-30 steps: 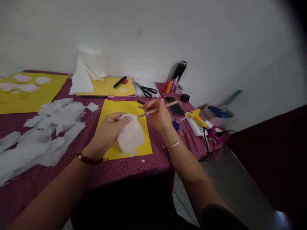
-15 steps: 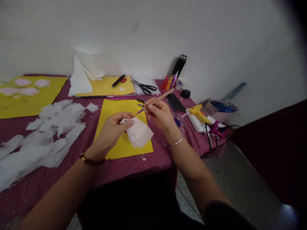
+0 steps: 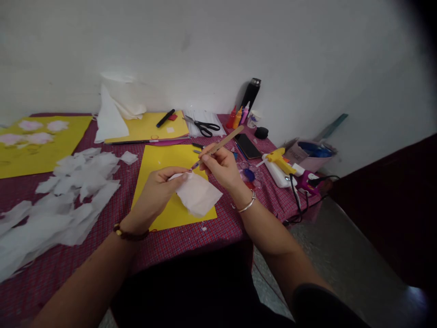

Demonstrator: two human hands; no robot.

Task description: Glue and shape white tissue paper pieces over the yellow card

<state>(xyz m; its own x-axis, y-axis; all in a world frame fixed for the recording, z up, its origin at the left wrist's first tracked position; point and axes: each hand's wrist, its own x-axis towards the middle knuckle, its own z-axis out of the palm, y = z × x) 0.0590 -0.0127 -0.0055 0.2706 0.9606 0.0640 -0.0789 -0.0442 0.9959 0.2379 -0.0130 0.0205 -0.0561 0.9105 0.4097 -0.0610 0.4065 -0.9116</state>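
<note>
My left hand pinches a piece of white tissue paper and holds it up above a yellow sheet on the red checked tablecloth. In my right hand I grip a thin wooden-handled paintbrush. Its dark tip points down at the top edge of the tissue, close to my left thumb.
Several white tissue pieces lie scattered at the left. A second yellow sheet with pink flowers is at far left. Scissors, paint bottles, a phone, a paint palette and a yellow glue gun lie to the right.
My left hand has turned the tissue and lifted its edge. My right hand has brought the brush closer, so the tip now meets the tissue's top edge.
</note>
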